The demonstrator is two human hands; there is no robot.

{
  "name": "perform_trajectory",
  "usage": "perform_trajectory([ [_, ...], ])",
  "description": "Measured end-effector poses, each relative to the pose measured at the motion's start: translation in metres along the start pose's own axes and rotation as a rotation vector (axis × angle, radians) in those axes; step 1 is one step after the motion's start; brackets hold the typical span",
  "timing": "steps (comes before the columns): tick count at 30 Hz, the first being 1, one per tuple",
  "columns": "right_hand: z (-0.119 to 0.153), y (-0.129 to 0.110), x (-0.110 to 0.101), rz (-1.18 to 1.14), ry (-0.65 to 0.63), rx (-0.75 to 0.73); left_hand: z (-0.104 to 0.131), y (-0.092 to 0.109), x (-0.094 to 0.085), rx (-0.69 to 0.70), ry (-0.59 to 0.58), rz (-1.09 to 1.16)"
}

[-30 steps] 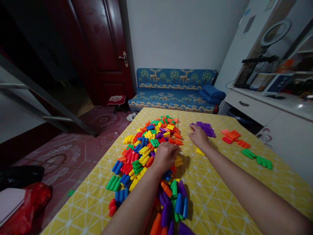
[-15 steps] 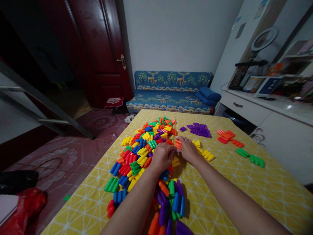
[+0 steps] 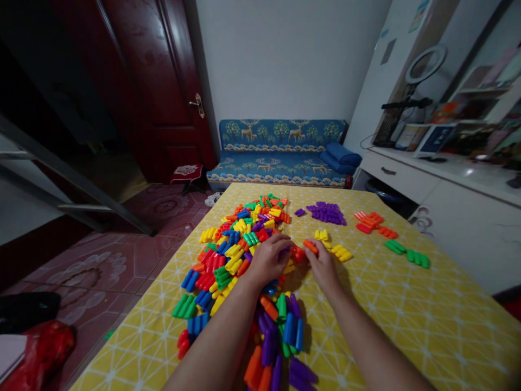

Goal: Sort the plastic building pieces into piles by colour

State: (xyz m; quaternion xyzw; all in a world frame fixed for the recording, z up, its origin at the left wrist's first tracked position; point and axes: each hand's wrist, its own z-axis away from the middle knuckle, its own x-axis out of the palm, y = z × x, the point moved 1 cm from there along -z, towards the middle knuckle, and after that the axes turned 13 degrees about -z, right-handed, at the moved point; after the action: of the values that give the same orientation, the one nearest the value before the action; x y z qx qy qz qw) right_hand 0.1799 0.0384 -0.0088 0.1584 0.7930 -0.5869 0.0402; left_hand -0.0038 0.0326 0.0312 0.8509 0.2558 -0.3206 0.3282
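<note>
A long heap of coloured plastic pieces (image 3: pixel 234 252) in red, blue, green, yellow, orange and purple lies on the yellow patterned table (image 3: pixel 386 315). My left hand (image 3: pixel 271 258) is over the right side of the heap, its fingers curled by a red-orange piece (image 3: pixel 297 253); whether they grip it is hidden. In my right hand (image 3: pixel 321 263) an orange piece (image 3: pixel 311 246) is pinched between thumb and fingers. Beyond that hand sit yellow pieces (image 3: pixel 341 252). Farther off are purple pieces (image 3: pixel 326 213), orange and red pieces (image 3: pixel 371 221), and green pieces (image 3: pixel 418 258).
Past the far table edge stands a blue patterned sofa (image 3: pixel 277 157). A white cabinet (image 3: pixel 411 179) with a ring light is at the right. On the left are a red stool (image 3: pixel 187 172), a dark red door (image 3: pixel 163 81) and a metal ladder (image 3: pixel 85 179).
My right hand has drawn back a little from my left and now shows the orange piece clearly. A red-orange piece has come into sight between the hands. The view has shifted slightly.
</note>
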Motion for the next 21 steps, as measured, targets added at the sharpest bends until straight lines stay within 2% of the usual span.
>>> perform_trajectory([
  [4,0.004,-0.003,0.001,-0.009,-0.099,0.013,0.000,0.003,-0.002,0.020,-0.078,0.003],
  [8,0.009,-0.013,0.008,0.288,-0.221,-0.032,-0.001,0.003,-0.003,0.016,-0.108,-0.008],
  [11,0.010,-0.016,0.011,0.372,-0.220,-0.079,-0.001,0.003,-0.003,0.017,-0.115,-0.014],
  [18,0.011,-0.017,0.009,-0.174,-0.164,-0.023,-0.001,0.002,-0.002,-0.030,-0.114,0.002],
  [21,0.012,-0.019,0.012,-0.270,-0.159,-0.018,0.000,-0.002,0.002,-0.066,-0.085,0.055],
])
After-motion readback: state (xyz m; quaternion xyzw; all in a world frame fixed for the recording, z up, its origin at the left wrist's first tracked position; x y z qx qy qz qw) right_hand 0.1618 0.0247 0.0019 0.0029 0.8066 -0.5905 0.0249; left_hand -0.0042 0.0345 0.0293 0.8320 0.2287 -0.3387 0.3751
